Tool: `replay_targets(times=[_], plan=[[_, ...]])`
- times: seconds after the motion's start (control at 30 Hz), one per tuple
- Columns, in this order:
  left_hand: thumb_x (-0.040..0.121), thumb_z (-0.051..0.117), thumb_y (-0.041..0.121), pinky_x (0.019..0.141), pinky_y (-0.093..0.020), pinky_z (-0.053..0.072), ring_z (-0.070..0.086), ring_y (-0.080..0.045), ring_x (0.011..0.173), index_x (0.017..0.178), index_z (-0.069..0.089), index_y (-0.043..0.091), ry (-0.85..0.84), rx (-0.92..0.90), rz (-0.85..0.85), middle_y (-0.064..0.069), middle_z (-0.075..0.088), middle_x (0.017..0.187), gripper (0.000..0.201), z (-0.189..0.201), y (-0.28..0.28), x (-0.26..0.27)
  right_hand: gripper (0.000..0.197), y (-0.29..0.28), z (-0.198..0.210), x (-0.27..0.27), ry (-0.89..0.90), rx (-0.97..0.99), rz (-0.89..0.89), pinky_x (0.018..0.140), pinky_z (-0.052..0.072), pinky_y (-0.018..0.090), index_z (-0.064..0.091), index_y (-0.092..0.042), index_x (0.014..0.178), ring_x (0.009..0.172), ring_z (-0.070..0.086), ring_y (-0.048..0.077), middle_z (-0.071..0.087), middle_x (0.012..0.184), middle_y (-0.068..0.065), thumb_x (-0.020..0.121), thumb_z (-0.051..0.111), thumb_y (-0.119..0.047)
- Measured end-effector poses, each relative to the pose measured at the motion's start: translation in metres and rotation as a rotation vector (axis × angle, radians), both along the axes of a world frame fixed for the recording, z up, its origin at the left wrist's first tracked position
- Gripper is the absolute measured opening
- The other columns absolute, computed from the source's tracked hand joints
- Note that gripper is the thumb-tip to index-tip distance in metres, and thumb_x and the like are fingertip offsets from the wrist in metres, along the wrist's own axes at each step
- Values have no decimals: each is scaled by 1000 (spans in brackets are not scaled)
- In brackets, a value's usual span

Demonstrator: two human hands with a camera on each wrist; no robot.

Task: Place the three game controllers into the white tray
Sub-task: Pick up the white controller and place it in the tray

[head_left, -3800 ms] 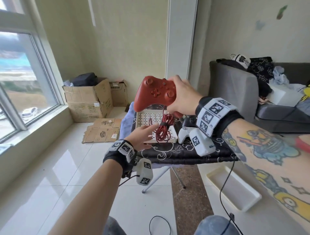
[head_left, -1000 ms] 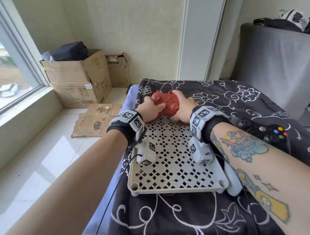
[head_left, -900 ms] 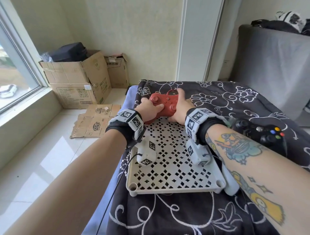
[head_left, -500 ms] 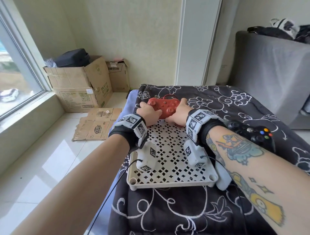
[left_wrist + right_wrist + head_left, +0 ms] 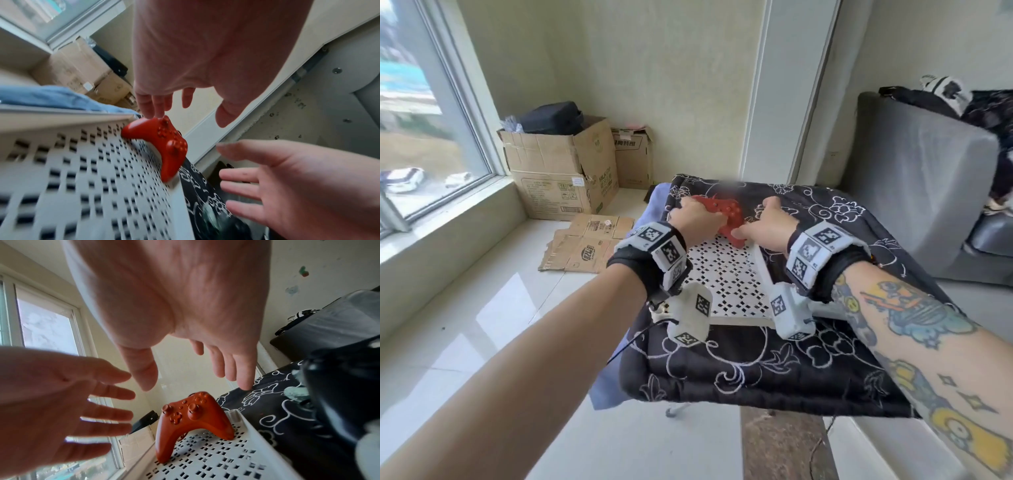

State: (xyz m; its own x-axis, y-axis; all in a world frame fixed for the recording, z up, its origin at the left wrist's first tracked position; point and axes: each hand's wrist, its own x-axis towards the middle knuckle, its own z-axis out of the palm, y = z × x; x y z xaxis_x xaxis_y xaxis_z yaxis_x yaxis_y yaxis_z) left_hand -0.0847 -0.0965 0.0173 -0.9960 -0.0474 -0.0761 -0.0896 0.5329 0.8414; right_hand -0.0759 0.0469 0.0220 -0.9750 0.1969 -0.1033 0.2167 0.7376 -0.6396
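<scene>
The red controller (image 5: pixel 726 219) (image 5: pixel 162 141) (image 5: pixel 191 417) sits at the far end of the white perforated tray (image 5: pixel 722 284) (image 5: pixel 82 186) (image 5: pixel 226 459), its grips on the tray floor. My left hand (image 5: pixel 693 219) (image 5: pixel 179 110) hovers over its left side, fingers spread, fingertips at its top edge. To its right my right hand (image 5: pixel 767 222) (image 5: pixel 195 378) is also spread and holds nothing. A black controller (image 5: pixel 339 394) lies on the cloth right of the tray; my right arm hides it in the head view. A third controller is not clearly visible.
The tray lies on a small table draped in black floral cloth (image 5: pixel 756 370). Cardboard boxes (image 5: pixel 561 171) and flattened cardboard (image 5: pixel 585 246) sit on the floor to the left by the window. A grey sofa (image 5: pixel 921 192) stands to the right.
Both hands have let go of the red controller and opened their fingers. The controller now rests by itself at the tray's far end. My head has drawn back.
</scene>
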Motion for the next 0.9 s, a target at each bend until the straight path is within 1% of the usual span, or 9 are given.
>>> replay_targets(times=[0.07,0.17,0.23,0.3,0.5,0.6,0.67,0.73,0.9], plan=[[57,61,45,93,-43,53,65,-28,108,120,61,7,24,16,-69,-9,67,118,73,-8,6,8,96,9,5,18,9,-34,3,85,37,28,12,-6,154,113,52,26,48,143,15,85,73,-34],[76,62,37,87,-42,55,65,-27,89,97,64,3,-33,-64,-199,-10,67,98,41,-4,21,34,95,26,7,42,21,-38,-22,96,43,33,16,-8,154,126,52,29,44,147,15,83,75,-34],[86,57,31,68,-35,51,55,-21,71,92,63,6,-65,-118,-279,-7,59,82,26,-3,30,49,95,39,4,51,21,-10,-67,102,44,39,21,-9,152,130,50,32,44,147,16,80,75,-37],[88,55,29,52,-27,37,43,-15,57,93,63,3,-103,-178,-322,-2,48,69,27,-9,41,61,95,53,0,62,8,35,-116,106,41,41,25,-11,151,131,48,33,44,147,17,76,75,-40],[87,57,29,48,-25,31,41,-16,55,67,53,8,-61,-352,-429,-1,44,61,29,-21,72,74,118,82,-16,85,-116,138,-182,108,40,45,24,-11,149,131,45,34,42,144,19,53,81,-51],[85,60,27,60,-28,44,55,-24,73,75,56,11,-20,-417,-487,-4,55,72,19,-24,86,78,123,93,-28,89,-196,199,-179,109,38,44,17,-9,153,136,38,35,35,148,22,57,82,-52],[83,62,30,82,-36,52,63,-28,94,100,58,17,-31,-494,-529,-7,64,96,22,-30,94,80,117,101,-39,89,-227,211,-204,111,35,43,14,-9,155,138,35,37,30,151,24,67,84,-43],[78,63,39,99,-47,42,54,-31,115,128,50,21,-21,-682,-564,-9,63,116,55,-39,98,81,120,107,-47,91,-256,251,-244,113,34,45,13,-9,155,138,37,39,30,150,26,66,87,-42],[79,62,52,111,-56,12,36,-28,137,145,27,20,20,-874,-629,-10,56,134,82,-62,108,79,112,120,-64,90,-335,297,-275,107,41,46,17,-5,147,130,45,38,39,142,25,67,85,-43]])
